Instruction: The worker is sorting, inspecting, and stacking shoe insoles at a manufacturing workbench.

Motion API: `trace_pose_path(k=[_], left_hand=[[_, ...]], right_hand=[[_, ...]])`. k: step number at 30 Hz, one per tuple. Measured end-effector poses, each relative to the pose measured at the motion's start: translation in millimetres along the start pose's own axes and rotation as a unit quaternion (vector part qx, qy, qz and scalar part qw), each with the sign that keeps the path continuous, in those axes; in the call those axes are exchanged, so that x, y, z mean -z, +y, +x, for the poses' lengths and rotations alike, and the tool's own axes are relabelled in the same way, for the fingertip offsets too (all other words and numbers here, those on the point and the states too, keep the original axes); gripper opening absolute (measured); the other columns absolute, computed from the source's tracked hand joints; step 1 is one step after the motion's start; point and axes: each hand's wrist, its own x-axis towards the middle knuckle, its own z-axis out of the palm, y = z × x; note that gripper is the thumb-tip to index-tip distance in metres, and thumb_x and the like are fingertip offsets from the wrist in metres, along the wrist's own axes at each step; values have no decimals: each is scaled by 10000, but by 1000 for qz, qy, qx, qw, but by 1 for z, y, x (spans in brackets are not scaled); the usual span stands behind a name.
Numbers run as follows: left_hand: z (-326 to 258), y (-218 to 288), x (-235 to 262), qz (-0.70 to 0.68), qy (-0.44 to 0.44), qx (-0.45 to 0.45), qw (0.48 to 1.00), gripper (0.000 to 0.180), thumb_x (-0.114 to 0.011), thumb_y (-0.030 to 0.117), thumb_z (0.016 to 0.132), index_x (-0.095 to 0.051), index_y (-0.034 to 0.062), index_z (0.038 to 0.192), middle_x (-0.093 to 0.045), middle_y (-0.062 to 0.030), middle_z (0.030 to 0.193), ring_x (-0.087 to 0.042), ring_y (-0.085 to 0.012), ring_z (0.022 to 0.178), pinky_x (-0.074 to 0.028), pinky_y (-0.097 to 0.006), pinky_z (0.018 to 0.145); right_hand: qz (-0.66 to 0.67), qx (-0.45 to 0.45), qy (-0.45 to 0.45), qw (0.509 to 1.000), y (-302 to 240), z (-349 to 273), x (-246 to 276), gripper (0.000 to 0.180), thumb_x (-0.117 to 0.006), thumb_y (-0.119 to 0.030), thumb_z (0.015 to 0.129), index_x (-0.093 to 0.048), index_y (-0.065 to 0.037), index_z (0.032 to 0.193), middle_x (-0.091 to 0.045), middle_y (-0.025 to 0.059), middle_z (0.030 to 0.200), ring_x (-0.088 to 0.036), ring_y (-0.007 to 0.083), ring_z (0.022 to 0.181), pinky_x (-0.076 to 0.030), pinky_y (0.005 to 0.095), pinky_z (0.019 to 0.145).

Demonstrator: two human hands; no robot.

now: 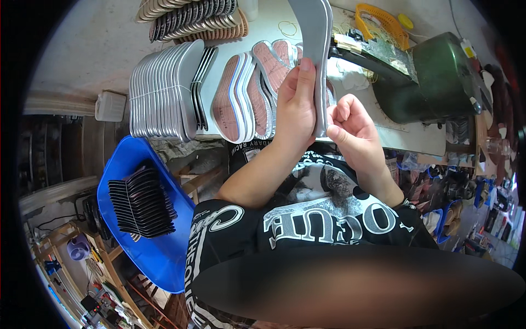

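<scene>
Left hand [296, 112] grip clamped on grey insole [318, 49], thumb along its edge, insole held upright over the worktop [263, 33]. Right hand [353, 129] grip pinched together on the insole's lower end. Just behind: fanned pink-faced insoles [246, 93] on the worktop, a bundled grey stack [161, 90] to their left. Green machine [433, 82] at right. Blue tub [159, 252] with black insoles [139, 203] sits lower left.
</scene>
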Motion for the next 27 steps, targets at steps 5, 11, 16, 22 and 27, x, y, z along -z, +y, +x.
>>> trace_pose_path(k=[5,11,16,22,27], left_hand=[[-3,-5,3,-62,-16,-19,998,379,-423,405,1000,-498,98,790,-435,31,599,-378,-39,486,-303,-211,442],[-4,-8,-3,-111,-44,-45,992,476,-324,520,990,-461,72,906,-393,-2,646,-337,-48,472,-281,-183,426],[-8,-10,-2,-30,-91,-97,991,640,-250,609,957,-471,10,991,-477,-77,788,-474,-123,697,-402,-242,608],[-1,-10,-5,91,-123,-222,963,732,-116,611,965,-506,27,1172,-518,-113,1128,-465,-228,1082,-314,-373,999],[3,-19,14,244,3,-164,956,657,-134,519,999,-522,2,1121,-521,-158,1128,-473,-269,1093,-325,-370,971]], right_hand=[[5,5,5,1000,5,4,-1,307,-621,37,861,-345,-91,903,-532,54,907,-527,98,864,-450,245,798],[-72,-3,47,996,-4,0,-9,340,-672,12,835,-353,-84,900,-522,28,905,-517,90,907,-442,255,834],[-294,71,50,952,-5,3,3,541,-828,-164,697,-421,-65,1040,-495,46,1015,-483,130,1017,-372,318,954],[-156,12,-4,988,-2,11,13,866,-813,-175,722,-307,19,1398,-412,160,1378,-383,232,1307,-314,376,1074],[-94,-56,-16,994,-13,8,10,527,-680,-1,824,-438,45,1290,-563,103,1210,-553,171,1122,-450,316,964]])
